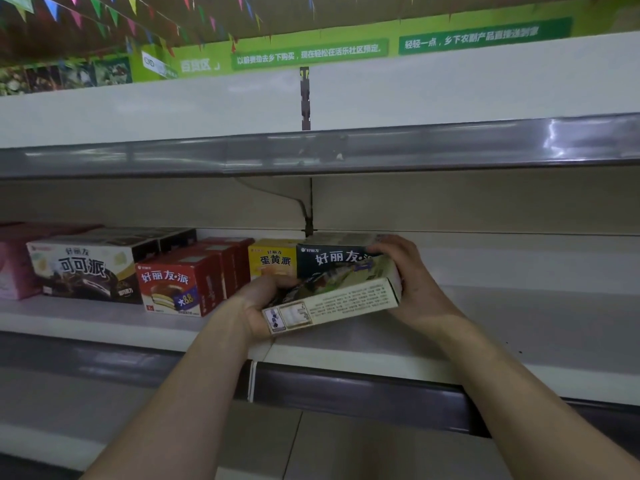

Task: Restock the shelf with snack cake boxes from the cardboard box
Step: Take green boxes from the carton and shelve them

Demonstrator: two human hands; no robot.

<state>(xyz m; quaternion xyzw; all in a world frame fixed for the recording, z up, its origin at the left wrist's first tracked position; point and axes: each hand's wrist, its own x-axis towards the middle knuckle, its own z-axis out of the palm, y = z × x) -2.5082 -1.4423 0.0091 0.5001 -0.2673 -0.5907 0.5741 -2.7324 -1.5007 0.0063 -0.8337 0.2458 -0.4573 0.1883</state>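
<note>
A dark blue and pale green snack cake box (341,284) is held tilted just above the white shelf (519,327), with its printed underside facing me. My left hand (258,304) grips its left end and my right hand (412,275) wraps its right end. It sits right beside a yellow snack cake box (272,259) standing on the shelf. Left of that stand red boxes (180,284) in a row and a brown cocoa box (86,268). The cardboard box is out of view.
A pink box (14,271) stands at the shelf's far left. An upper shelf with a grey price rail (311,152) overhangs close above. A grey rail (363,389) edges the lower shelf's front. The shelf surface stretches bare to the right of my hands.
</note>
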